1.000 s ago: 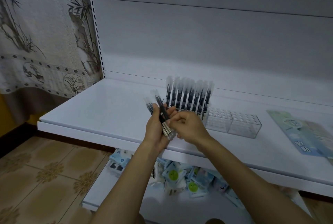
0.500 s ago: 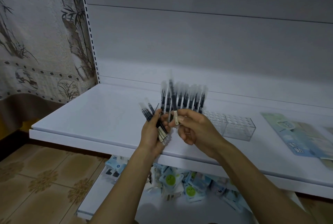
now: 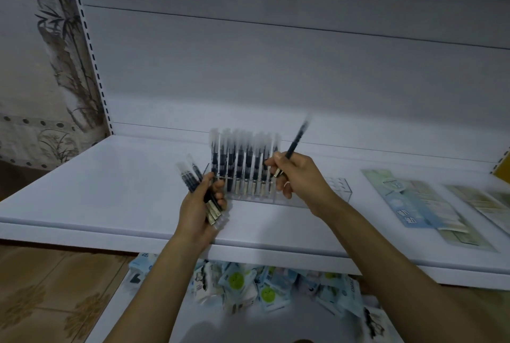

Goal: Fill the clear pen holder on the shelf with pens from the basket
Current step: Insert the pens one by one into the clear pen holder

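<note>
The right hand (image 3: 299, 175) pinches a single pen (image 3: 293, 146) between thumb and fingers, closed around its lower part. The pen's long axis leans: its capped end points up and to the right, away from the person, and its pale lower end sits near the fingertips, just above the clear pen holder (image 3: 335, 191). The upper part is blurred.

The left hand (image 3: 200, 206) is clamped around a bundle of pens (image 3: 200, 189). These lie roughly parallel, tilted up and to the left, with clear caps fanned out at the far end and pale labelled ends sticking out at the near end of the fist. How many are in the bundle is hard to tell.

The holder stands on the white shelf (image 3: 110, 177), between the two hands and a little farther off. Its left part holds a row of standing pens (image 3: 242, 160), upright and close together, caps up. Its right part, past the right wrist, shows open slots.

Each pen has a dark barrel, a translucent frosted cap and a light band near the bottom.

Flat printed sheets (image 3: 414, 204) lie on the shelf at the right. Small packets (image 3: 248, 287) are heaped on the lower shelf.
</note>
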Motion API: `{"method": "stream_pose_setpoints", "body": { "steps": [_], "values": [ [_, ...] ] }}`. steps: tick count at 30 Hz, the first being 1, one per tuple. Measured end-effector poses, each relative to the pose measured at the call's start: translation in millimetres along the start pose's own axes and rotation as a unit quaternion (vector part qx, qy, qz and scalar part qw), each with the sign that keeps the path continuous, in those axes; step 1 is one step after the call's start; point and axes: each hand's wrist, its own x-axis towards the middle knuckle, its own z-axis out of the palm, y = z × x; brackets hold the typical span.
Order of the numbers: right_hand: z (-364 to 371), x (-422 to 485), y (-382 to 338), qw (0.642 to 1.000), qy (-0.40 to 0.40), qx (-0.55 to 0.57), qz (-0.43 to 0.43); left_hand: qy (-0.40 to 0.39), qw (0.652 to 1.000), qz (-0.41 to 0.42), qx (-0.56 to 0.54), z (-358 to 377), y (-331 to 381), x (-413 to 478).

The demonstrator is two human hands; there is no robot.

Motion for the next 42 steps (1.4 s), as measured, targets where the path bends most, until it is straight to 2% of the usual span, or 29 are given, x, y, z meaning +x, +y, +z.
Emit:
{"method": "stream_pose_setpoints", "body": {
  "steps": [3, 8, 13, 16, 22, 32, 38, 42],
  "values": [
    [-8, 10, 2, 0.998, 0.026, -0.044, -0.023, 0.005, 0.999, 0.024, 0.035, 5, -2, -2],
    [-8, 21, 9, 0.994, 0.093, -0.032, -0.049, 0.021, 0.994, 0.058, 0.091, 12, -4, -7],
    [-3, 21, 18, 0.991, 0.105, -0.077, -0.035, 0.021, 0.992, 0.067, 0.106, 13, -4, -9],
    [-3, 20, 22, 0.984, 0.114, -0.126, -0.061, 0.02, 0.991, 0.07, 0.114, 13, -4, -10],
    [-5, 25, 26, 0.974, 0.162, -0.124, -0.101, 0.024, 0.991, 0.068, 0.114, 15, -3, -12],
    [-11, 30, 21, 0.942, 0.153, -0.28, -0.108, 0.021, 0.99, 0.07, 0.117, 15, -3, -13],
    [-20, 33, 6, 0.948, 0.188, -0.227, -0.116, 0.017, 0.991, 0.069, 0.117, 15, -2, -14],
    [-16, 31, 7, 0.946, 0.176, -0.244, -0.123, 0.017, 0.991, 0.068, 0.118, 16, -3, -14]
  ]
}}
